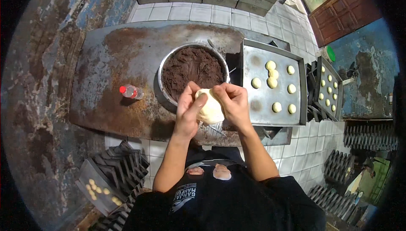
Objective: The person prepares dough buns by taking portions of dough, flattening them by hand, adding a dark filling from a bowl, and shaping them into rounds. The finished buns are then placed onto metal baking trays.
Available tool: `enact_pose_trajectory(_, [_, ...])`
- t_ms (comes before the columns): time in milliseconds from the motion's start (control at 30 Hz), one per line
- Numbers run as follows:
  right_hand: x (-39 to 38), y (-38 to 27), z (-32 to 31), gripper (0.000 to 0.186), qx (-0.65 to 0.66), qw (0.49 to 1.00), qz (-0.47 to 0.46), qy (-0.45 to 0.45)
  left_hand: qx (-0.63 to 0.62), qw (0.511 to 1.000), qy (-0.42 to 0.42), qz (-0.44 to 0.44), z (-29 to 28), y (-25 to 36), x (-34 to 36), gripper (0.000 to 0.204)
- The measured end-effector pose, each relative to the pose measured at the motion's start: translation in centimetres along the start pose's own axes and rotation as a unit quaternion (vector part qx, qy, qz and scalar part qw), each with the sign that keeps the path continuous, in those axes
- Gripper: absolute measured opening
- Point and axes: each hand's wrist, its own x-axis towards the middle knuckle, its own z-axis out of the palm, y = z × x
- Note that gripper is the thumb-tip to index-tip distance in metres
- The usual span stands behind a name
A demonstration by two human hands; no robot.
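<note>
Both my hands close around a pale lump of dough [210, 107] held above the near edge of the metal table [127, 53]. My left hand [188, 106] cups its left side, and my right hand [231, 102] pinches its top from the right. Just beyond my hands stands a round metal bowl [165, 86] full of dark brown filling [192, 67]. To the right lies a metal baking tray [258, 104] with several small pale dough balls [272, 82] on it.
A small plastic bottle with a red cap [131, 91] lies on the table's left part. A second tray of dough balls [330, 88] sits further right. Stacks of dark trays [114, 167] stand on the tiled floor at lower left and lower right.
</note>
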Motion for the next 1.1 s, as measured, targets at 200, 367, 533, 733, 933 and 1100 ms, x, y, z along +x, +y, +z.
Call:
enact_pose_trajectory(200, [-1.2, -1.9, 0.2, 0.028, 0.006, 0.994, 0.059, -0.097, 0.056, 0.998, -0.003, 0.006, -4.4, -3.5, 0.2, 0.043])
enact_pose_trajectory(367, [-0.7, 0.1, 0.1, 0.038, -0.299, 0.943, -0.032, -0.143, 0.230, 0.963, -0.135, -0.028, -10.8, -9.8, -4.2, 0.066])
enact_pose_trajectory(533, [-3.2, 18.8, -5.0, 0.056, -0.451, 0.877, 0.146, -0.083, 0.371, 0.923, -0.095, 0.032, -13.1, -10.5, -6.4, 0.066])
enact_pose_trajectory(733, [-11.7, 33.2, -8.6, 0.023, -0.678, 0.712, -0.022, -0.183, 0.133, 0.938, 0.205, -0.244, -14.4, -7.2, -8.0, 0.036])
enact_pose_trajectory(933, [-4.5, 20.8, -5.1, 0.027, -0.445, 0.878, 0.022, -0.175, 0.168, 0.924, 0.261, -0.225, -18.0, -3.8, -9.8, 0.021])
enact_pose_trajectory(1100, [9.0, 20.9, -6.2, 0.038, -0.539, 0.810, -0.228, -0.025, 0.084, 0.947, 0.274, -0.145, -19.2, -3.2, -10.3, 0.022])
